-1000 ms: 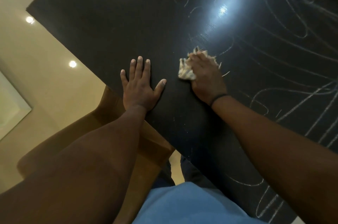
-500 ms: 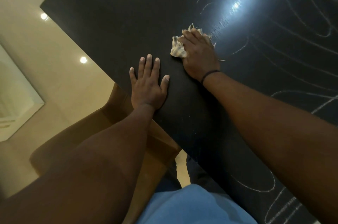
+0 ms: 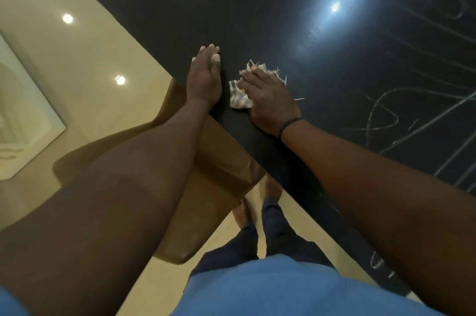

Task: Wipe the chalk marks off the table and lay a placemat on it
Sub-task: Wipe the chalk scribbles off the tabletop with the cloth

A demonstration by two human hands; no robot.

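1. The table (image 3: 180,1) has a black, glossy top; its near edge runs diagonally from upper left to lower right.
2. The left hand (image 3: 204,78) rests on the table just inside that edge, fingers straight and held together. It holds nothing.
3. The right hand (image 3: 269,99) lies palm down on the cloth (image 3: 239,99), fingers extended and pressing it flat against the table. The fingers are not curled round the cloth.
4. The cloth is a small, crumpled, striped rag with frayed threads. It shows at the left of the right hand and beyond its fingertips. It lies near the table edge, just beside the left hand.
5. A dark band (image 3: 289,125) circles the right wrist.
6. Chalk marks (image 3: 386,114) cover the right part of the table as pale loops and strokes; fainter strokes run along the top. More marks lie near the lower right edge.
7. The table surface around and to the left of the hands shows no chalk lines.
8. A brown chair (image 3: 206,199) stands under the left forearm, partly beneath the table edge.
9. A lamp reflection (image 3: 334,6) glares on the table top.
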